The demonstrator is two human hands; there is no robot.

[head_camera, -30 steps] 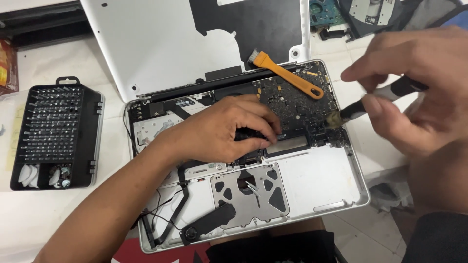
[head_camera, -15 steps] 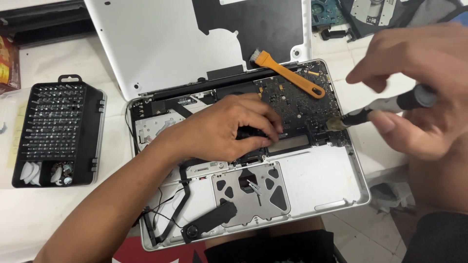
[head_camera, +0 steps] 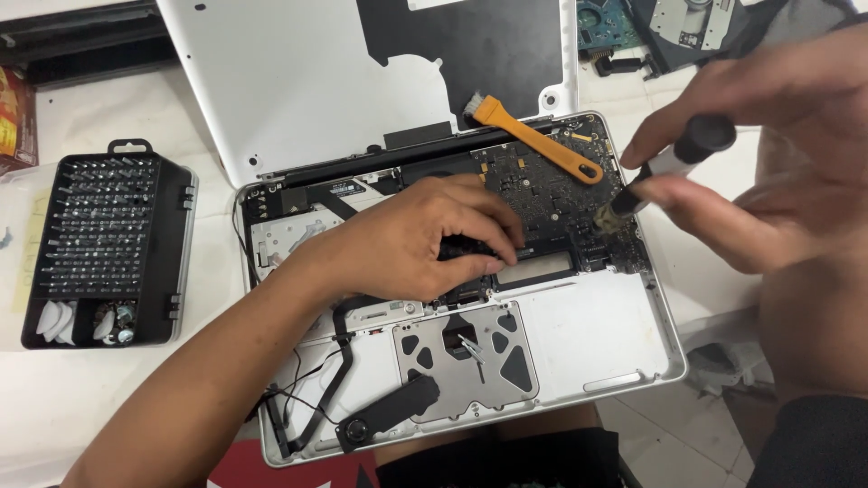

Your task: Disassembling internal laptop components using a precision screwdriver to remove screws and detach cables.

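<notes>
One opened laptop [head_camera: 579,361] lies on the tabletop [head_camera: 54,398], the left hand [head_camera: 407,244] resting curled on its black circuit board [head_camera: 551,194] while the right hand [head_camera: 768,172] pinches one small brush [head_camera: 655,176] touching the board's right edge.

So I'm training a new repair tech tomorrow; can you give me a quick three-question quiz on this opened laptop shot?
1. True or false: the orange brush lies untouched across the top of the circuit board.
2. Which hand holds the small black-and-white brush: A) left hand, B) right hand?
3. What sits on the table left of the opened laptop?

Key:
1. True.
2. B; its bristles meet the board's right edge, while the left hand rests on the board.
3. An open black screwdriver bit case.
</notes>
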